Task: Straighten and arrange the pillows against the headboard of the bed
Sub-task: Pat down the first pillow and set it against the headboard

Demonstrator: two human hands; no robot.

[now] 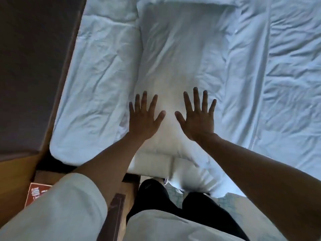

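Observation:
A long white pillow point(178, 54) lies lengthwise down the middle of the bed, creased on top. My left hand point(145, 117) and my right hand point(198, 115) rest flat on its near end, side by side, fingers spread wide, holding nothing. A second white pillow point(97, 87) lies to the left of it, along the dark headboard point(26, 75) with its wooden edge. Both pillows touch along their long sides.
Rumpled white bedding point(281, 84) covers the bed to the right. A wooden bedside surface point(15, 180) with a red-brown card point(35, 193) sits at lower left. My dark trouser legs point(173, 199) stand at the bed's near edge, by a dark wooden post point(115, 218).

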